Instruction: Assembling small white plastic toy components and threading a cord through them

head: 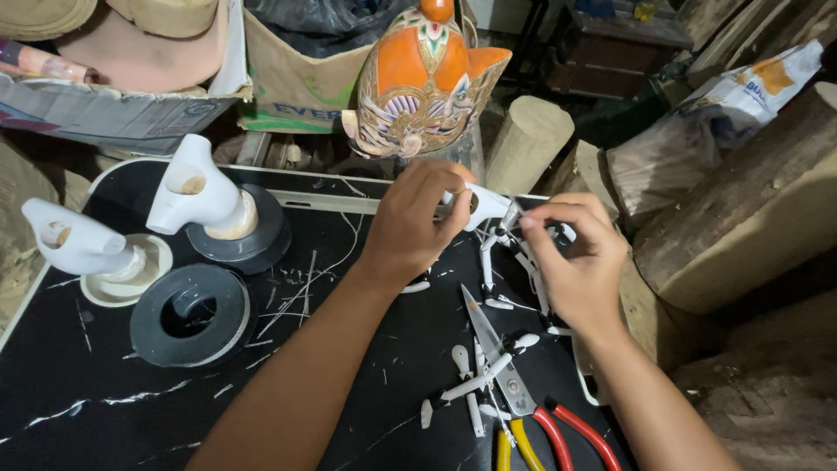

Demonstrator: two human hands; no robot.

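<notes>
My left hand [417, 222] pinches a small white carved piece [485, 208] above the black table [113, 384]. My right hand [577, 257] meets it from the right, fingertips closed on the same piece at its near end. Thin white limb-like parts [488, 262] hang below the hands. On the table under my wrists lie several small white carved bits [475, 384] and a pair of pliers with red handles [523, 392], beside a yellow-handled tool [514, 445].
Two white carved shapes on round bases [196, 196] [83, 244] and a dark ring [187, 314] stand at the left. An orange painted mask [423, 83] sits behind. Wood logs [750, 209] and a pale cylinder [527, 139] crowd the right; cardboard boxes [113, 105] at the back left.
</notes>
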